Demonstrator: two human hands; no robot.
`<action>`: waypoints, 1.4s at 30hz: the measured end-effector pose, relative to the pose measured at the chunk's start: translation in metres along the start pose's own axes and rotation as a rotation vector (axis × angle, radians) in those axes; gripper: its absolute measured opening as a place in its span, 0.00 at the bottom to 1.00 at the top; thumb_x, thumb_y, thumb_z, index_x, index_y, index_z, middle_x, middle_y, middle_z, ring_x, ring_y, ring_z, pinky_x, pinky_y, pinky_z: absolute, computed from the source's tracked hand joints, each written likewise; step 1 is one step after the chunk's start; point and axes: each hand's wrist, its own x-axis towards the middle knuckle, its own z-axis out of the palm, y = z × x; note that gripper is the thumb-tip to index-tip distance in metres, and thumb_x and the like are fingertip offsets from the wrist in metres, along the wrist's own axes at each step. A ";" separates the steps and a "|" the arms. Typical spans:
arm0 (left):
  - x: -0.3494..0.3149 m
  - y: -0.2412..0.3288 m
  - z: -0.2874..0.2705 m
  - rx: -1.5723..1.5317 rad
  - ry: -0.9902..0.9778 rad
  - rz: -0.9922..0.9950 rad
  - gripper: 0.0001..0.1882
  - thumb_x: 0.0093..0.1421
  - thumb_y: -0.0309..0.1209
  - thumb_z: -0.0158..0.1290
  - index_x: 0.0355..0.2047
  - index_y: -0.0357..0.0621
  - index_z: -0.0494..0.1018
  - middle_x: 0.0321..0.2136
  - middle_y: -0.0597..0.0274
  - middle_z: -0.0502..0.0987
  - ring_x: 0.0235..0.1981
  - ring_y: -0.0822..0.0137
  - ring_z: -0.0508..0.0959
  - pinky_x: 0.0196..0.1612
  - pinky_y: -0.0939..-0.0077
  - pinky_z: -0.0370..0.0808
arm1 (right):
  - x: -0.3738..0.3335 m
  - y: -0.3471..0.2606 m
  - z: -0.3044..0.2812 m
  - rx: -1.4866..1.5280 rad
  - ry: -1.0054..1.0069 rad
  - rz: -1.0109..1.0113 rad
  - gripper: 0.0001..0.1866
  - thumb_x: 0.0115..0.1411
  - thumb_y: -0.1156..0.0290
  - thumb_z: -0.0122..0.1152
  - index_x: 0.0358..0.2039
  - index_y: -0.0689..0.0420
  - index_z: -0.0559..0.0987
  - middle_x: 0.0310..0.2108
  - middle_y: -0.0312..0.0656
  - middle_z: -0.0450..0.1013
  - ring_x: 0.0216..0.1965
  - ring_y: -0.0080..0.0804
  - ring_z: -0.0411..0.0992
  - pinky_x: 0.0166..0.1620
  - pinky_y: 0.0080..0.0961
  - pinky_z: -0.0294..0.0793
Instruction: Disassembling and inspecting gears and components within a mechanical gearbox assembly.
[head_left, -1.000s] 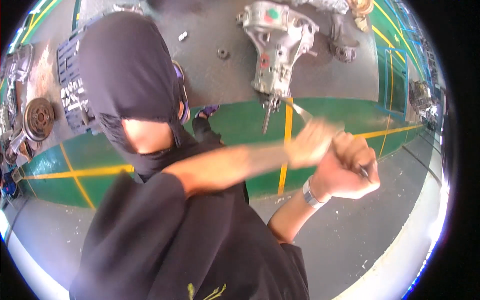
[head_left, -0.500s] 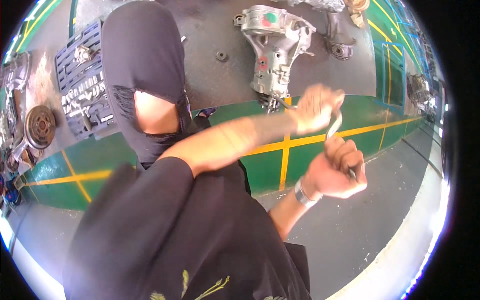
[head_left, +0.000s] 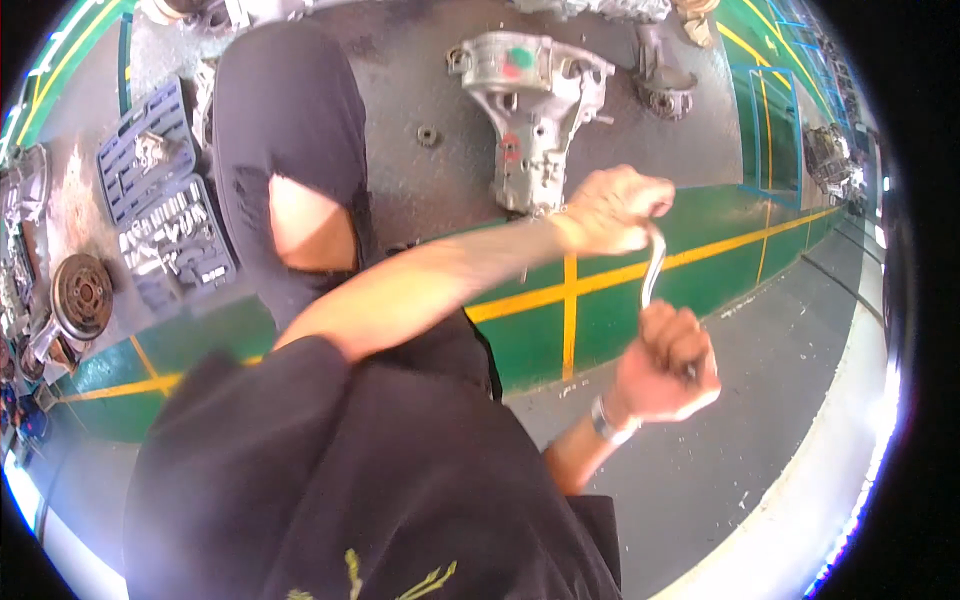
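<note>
A shiny bent metal bar [head_left: 655,264], shaped like part of a speed brace, runs between my two hands. My left hand [head_left: 612,210] is closed around its upper end, just in front of the narrow end of a gearbox housing [head_left: 525,135]. Lower down, my right hand [head_left: 668,368], with a silver band on the wrist, is closed in a fist on the bar's other end. The grey metal housing stands on the bench and carries red and green paint marks. My left forearm and hand hide where the bar may meet it.
An open socket set case [head_left: 165,195] lies left of my raised knee [head_left: 290,130]. A small gear [head_left: 427,136] sits on the dark bench top [head_left: 400,85]. Farther left is a round brown drum [head_left: 82,295]. Another metal part [head_left: 665,85] stands right of the housing.
The bench scene has shifted slightly left and down in view. My right hand is lower and a little farther from my left hand, so more of the bar shows. Both hands keep their grip.
</note>
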 end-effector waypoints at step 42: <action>-0.494 -0.136 -0.359 1.449 1.177 -1.559 0.18 0.54 0.31 0.50 0.43 0.36 0.64 0.42 0.44 0.66 0.44 0.46 0.69 0.45 0.56 0.69 | 0.030 0.015 0.032 0.027 -0.130 0.574 0.23 0.63 0.64 0.39 0.11 0.49 0.51 0.09 0.29 0.43 0.12 0.18 0.37 0.18 0.20 0.38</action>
